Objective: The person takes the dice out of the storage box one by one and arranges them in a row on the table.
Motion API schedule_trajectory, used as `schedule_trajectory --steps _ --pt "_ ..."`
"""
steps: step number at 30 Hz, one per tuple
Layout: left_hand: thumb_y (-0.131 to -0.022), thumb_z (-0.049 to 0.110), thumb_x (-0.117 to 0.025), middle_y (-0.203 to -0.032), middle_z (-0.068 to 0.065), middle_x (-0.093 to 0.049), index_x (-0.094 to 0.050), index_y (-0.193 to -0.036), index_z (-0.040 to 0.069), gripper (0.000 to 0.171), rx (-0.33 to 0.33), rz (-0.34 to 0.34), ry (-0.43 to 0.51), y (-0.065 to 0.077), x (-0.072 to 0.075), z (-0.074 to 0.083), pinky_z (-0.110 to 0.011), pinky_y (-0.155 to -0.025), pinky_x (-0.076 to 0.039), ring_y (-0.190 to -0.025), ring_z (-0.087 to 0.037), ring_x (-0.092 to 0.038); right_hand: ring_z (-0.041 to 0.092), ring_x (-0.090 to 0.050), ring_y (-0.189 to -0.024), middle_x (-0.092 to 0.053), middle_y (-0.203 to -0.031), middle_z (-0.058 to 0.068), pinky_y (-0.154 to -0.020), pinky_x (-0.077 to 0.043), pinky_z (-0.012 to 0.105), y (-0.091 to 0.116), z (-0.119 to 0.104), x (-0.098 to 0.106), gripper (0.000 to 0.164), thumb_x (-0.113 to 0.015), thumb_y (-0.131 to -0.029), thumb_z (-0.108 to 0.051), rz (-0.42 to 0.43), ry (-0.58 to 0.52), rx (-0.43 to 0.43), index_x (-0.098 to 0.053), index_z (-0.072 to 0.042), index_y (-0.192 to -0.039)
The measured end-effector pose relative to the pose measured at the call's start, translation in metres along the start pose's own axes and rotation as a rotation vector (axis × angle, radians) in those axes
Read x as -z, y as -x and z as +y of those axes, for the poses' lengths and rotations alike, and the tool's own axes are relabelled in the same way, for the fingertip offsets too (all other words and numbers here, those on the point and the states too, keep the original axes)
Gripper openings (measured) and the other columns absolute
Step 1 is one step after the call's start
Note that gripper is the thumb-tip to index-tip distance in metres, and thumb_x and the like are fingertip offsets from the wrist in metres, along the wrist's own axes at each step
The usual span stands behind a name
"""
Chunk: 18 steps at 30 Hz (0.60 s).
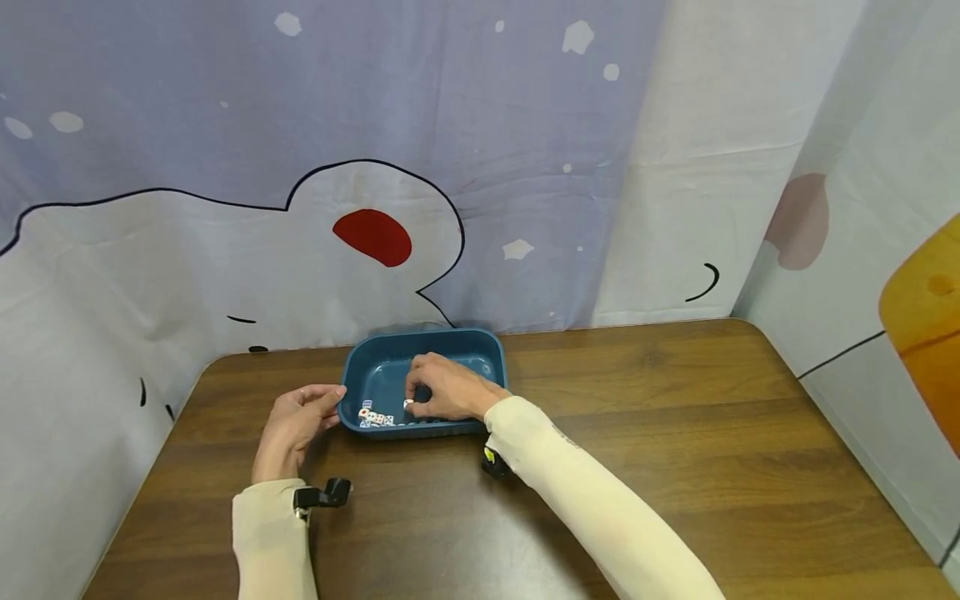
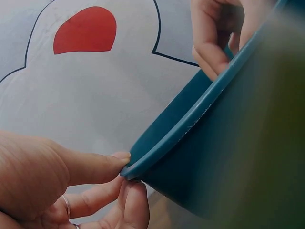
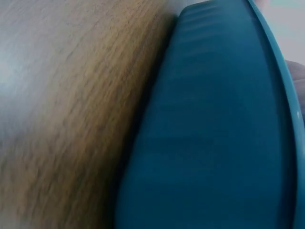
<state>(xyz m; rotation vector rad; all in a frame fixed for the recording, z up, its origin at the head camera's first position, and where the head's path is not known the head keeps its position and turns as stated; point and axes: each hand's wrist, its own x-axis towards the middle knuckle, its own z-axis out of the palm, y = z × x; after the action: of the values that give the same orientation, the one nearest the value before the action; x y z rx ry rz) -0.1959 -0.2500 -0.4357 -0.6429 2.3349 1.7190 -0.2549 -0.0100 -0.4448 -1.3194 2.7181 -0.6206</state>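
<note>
A blue plastic basin (image 1: 480, 337) stands at the back of the table. My left hand (image 1: 295, 423) pinches its left rim, thumb on top and fingers beneath, as the left wrist view shows up close. Several small white dice (image 1: 378, 420) lie clustered in the basin's front left corner, some hidden by the front wall. Reaching over the front rim, my right hand (image 1: 447, 388) is inside the basin with a white die (image 1: 408, 403) pinched at its fingertips. The right wrist view is mostly filled by the basin's outer wall (image 3: 214, 124), with only a sliver of hand at the edge.
The brown wooden table (image 1: 660, 417) extends to both sides and in front of the basin. Right behind the basin hangs a printed curtain (image 1: 525, 167), and another printed sheet (image 1: 855, 275) hangs along the right side.
</note>
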Motion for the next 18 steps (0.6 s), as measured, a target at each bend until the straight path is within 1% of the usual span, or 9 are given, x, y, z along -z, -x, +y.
schedule_trajectory --steps 4,8,12,18 --pt "-0.093 0.026 -0.064 -0.085 0.006 -0.064 -0.057 -0.125 -0.001 0.043 -0.029 -0.015 0.02 -0.001 0.001 -0.002 -0.019 -0.072 -0.057 -0.072 -0.003 -0.061 0.007 -0.05 -0.094 -0.059 -0.098 -0.007 -0.083 -0.046 0.02 0.006 0.002 0.005 0.01 -0.069 -0.087 -0.032 0.042 -0.014 0.008 -0.069 -0.023 -0.087" --pt "-0.094 0.023 -0.063 -0.081 0.009 -0.064 -0.057 -0.125 -0.003 0.042 -0.053 -0.03 0.036 -0.002 0.001 -0.003 -0.018 -0.07 -0.057 -0.071 -0.001 -0.061 0.006 -0.051 -0.096 -0.058 -0.098 -0.008 -0.087 -0.047 0.021 0.011 0.004 0.009 0.009 -0.068 -0.087 -0.032 0.096 -0.009 0.013 -0.069 -0.023 -0.088" --pt "-0.093 0.025 -0.064 -0.083 0.008 -0.064 -0.057 -0.125 -0.002 0.043 -0.051 -0.036 0.032 -0.002 0.001 -0.003 -0.018 -0.07 -0.057 -0.072 -0.002 -0.061 0.007 -0.051 -0.098 -0.057 -0.098 -0.009 -0.088 -0.046 0.023 0.017 0.007 0.011 0.01 -0.067 -0.087 -0.033 0.136 0.009 0.011 -0.069 -0.024 -0.088" --pt "-0.093 0.03 -0.064 -0.086 0.007 -0.064 -0.056 -0.127 0.0 0.046 -0.04 -0.044 0.012 -0.003 0.0 -0.003 -0.019 -0.073 -0.057 -0.073 -0.002 -0.061 0.008 -0.05 -0.096 -0.057 -0.098 -0.01 -0.083 -0.046 0.023 0.028 0.01 0.014 0.011 -0.067 -0.087 -0.035 0.157 0.042 0.008 -0.069 -0.024 -0.089"
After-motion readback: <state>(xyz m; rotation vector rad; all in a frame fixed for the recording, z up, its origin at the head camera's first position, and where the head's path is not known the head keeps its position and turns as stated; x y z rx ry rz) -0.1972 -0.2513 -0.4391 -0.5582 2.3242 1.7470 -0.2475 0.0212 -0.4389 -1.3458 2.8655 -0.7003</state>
